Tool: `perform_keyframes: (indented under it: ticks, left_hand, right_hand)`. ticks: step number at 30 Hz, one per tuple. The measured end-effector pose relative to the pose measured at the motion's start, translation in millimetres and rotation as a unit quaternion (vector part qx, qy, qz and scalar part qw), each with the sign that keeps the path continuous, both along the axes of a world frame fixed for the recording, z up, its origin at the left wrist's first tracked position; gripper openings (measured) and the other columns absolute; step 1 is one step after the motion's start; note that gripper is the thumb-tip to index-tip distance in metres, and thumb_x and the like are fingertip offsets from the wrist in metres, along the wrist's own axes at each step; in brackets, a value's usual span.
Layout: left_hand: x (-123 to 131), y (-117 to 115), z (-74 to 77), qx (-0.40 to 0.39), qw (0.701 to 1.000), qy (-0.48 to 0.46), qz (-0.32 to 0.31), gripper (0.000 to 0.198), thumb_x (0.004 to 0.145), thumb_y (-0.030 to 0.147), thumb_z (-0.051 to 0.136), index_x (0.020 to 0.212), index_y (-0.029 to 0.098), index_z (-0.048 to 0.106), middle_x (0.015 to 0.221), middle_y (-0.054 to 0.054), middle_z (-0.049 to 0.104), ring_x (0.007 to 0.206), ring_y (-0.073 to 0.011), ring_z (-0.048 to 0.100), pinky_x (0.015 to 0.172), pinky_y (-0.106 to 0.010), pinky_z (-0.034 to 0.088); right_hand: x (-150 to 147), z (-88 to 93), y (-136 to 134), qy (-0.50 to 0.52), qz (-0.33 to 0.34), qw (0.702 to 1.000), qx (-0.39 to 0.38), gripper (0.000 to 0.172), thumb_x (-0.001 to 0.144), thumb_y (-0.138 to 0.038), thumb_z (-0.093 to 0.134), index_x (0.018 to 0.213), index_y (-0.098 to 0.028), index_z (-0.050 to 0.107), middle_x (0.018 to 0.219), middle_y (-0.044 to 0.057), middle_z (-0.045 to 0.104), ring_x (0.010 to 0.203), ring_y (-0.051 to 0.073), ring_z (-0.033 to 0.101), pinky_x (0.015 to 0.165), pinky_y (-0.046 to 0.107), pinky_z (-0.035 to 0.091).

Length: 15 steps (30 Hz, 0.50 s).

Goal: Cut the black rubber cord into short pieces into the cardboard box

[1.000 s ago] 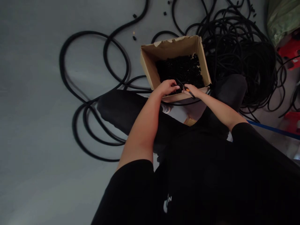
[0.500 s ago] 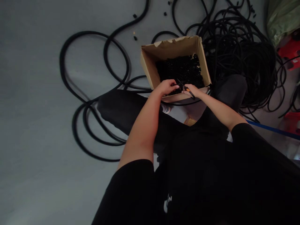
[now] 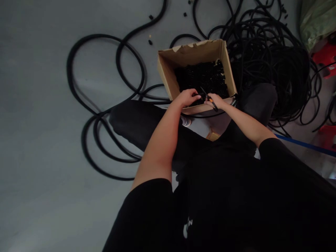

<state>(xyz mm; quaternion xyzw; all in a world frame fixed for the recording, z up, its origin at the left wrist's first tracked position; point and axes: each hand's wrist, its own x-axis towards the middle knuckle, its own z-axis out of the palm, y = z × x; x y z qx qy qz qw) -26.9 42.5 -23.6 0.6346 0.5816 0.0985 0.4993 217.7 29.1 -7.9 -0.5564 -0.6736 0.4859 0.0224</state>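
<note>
Over the box (image 3: 168, 75), gripping scissors (image 3: 211, 100) in right hand (image 3: 217, 99), pinching a hard-to-make-out black piece (image 3: 198, 93) in left hand (image 3: 188, 97); likely cutting, calling for steadiness.

This place is looking like a workshop or a factory. Long black tubing (image 3: 287, 70) is lying in a tangled heap on the smooth grey floor (image 3: 39, 105), short black bits (image 3: 150, 42) are lying around, and a cardboard box (image 3: 166, 73) is holding many small black pieces (image 3: 201, 77).
</note>
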Motion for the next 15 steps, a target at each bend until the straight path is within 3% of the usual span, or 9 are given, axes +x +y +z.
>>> perform_keyframes:
  ticks: [5,8,11,15]
  left_hand:
    - [5.1,-0.9,11.1,0.021,1.000,0.022,0.008,0.021,0.095,0.038,0.085,0.111,0.023,0.089,0.101,-0.009,0.086,0.110,-0.0319,0.076,0.105,-0.041,0.062]
    - [8.2,-1.8,14.6,-0.011,0.999,0.035,-0.004,0.016,0.094,0.033,0.085,0.106,0.022,0.089,0.098,-0.010,0.086,0.107,-0.0315,0.077,0.102,-0.040,0.063]
    - [9.7,-2.7,12.7,-0.037,0.999,0.010,-0.011,0.009,0.091,0.032,0.090,0.094,0.024,0.085,0.089,-0.008,0.082,0.102,-0.0312,0.077,0.098,-0.039,0.062]
    - [9.3,-3.4,5.7,-0.041,0.998,-0.042,-0.004,0.018,0.090,0.037,0.095,0.090,0.025,0.081,0.082,-0.005,0.081,0.095,-0.0291,0.077,0.096,-0.040,0.062]
  right_hand:
    - [0.7,-13.4,-6.4,0.060,0.006,0.996,-0.060,0.023,0.088,-0.019,0.076,0.106,-0.025,0.062,0.088,-0.004,0.064,0.086,0.019,0.063,0.085,0.030,0.053]
    - [-1.8,-18.8,-9.3,0.083,0.018,0.995,-0.056,0.028,0.087,-0.016,0.078,0.106,-0.026,0.061,0.093,-0.004,0.066,0.090,0.020,0.065,0.088,0.030,0.055]
    - [-5.2,-17.1,-9.9,0.089,0.008,0.995,-0.040,0.030,0.088,-0.016,0.082,0.102,-0.028,0.058,0.095,-0.003,0.068,0.095,0.021,0.067,0.092,0.031,0.057]
    - [-7.0,-7.2,-9.8,0.087,-0.007,0.995,-0.039,0.028,0.090,-0.018,0.082,0.099,-0.028,0.058,0.094,-0.002,0.069,0.095,0.022,0.067,0.092,0.031,0.055]
